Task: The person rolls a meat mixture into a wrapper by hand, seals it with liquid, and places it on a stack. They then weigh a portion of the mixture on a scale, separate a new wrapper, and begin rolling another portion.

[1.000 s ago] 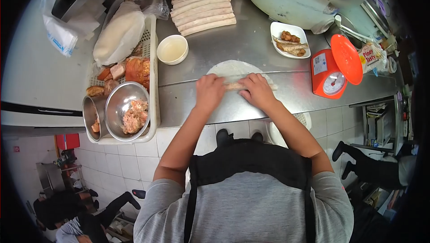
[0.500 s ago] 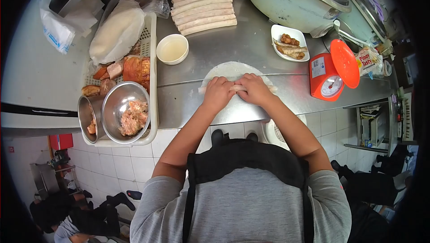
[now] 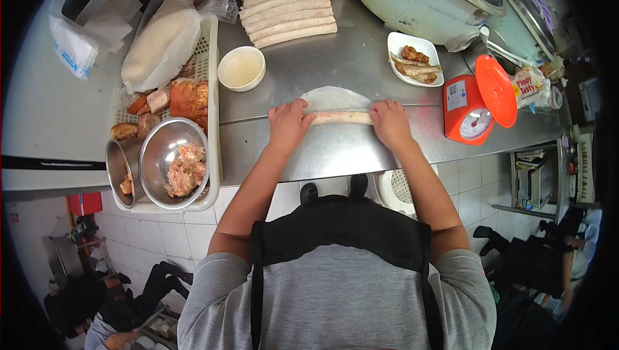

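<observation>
A long spring roll (image 3: 342, 117) lies crosswise on the steel table, its filling faintly visible through the thin skin. Behind it spreads the unrolled part of the round wrapper (image 3: 335, 97), flat on the metal. My left hand (image 3: 288, 124) grips the roll's left end with curled fingers. At the right end, my right hand (image 3: 391, 122) is closed in the same way. Farther back, several finished spring rolls (image 3: 288, 7) lie side by side. A white bowl (image 3: 242, 68) of pale liquid stands left of them, nearer to me. Ground meat (image 3: 186, 171) sits in a steel bowl (image 3: 152, 150).
On the left, a white crate (image 3: 215, 92) holds meat pieces and a wrapped pale bundle (image 3: 164, 44). To the right stand an orange scale (image 3: 459, 118) and a white dish (image 3: 398, 44) of fried food. A large pale-green container (image 3: 412, 8) is behind. Other people are in the background.
My hands have moved apart from the middle to the two ends of the roll. More of the wrapper is rolled up, and the roll shows between my hands.
</observation>
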`<state>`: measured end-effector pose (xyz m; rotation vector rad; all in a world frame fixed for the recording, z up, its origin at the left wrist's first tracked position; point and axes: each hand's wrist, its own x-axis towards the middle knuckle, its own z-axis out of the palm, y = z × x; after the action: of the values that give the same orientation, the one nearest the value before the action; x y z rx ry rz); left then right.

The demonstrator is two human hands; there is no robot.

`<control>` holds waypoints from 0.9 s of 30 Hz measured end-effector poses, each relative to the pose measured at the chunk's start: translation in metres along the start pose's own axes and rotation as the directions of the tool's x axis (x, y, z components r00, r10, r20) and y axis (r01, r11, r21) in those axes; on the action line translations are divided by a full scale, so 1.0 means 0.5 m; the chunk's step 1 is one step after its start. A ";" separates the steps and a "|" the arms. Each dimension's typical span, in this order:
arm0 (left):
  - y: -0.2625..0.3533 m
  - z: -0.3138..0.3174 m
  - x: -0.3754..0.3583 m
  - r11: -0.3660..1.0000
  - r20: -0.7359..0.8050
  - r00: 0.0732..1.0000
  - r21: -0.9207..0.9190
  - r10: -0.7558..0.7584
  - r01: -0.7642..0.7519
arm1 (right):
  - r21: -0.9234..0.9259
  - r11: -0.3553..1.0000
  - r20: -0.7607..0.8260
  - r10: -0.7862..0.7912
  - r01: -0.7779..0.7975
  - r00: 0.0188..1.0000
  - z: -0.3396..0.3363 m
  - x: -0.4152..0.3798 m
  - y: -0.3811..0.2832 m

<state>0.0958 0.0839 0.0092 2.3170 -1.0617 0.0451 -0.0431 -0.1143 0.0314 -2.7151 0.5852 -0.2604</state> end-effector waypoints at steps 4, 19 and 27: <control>0.012 -0.013 0.022 0.990 0.022 0.999 0.130 0.046 -0.049 | 0.068 0.929 -0.136 -0.353 0.364 0.926 0.031 0.023 0.005; 0.079 0.031 0.028 0.999 0.097 0.995 0.030 0.034 -0.037 | 0.134 0.917 0.097 -0.390 0.377 0.916 0.024 0.051 0.007; 0.058 0.016 0.035 0.998 0.168 0.985 -0.048 0.043 -0.035 | 0.216 0.876 0.139 -0.466 0.432 0.874 0.052 0.081 -0.012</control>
<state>0.0856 0.0529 0.0215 2.2917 -1.1787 -0.1607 0.0020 -0.1189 0.0136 -2.6235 -0.1328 -0.1573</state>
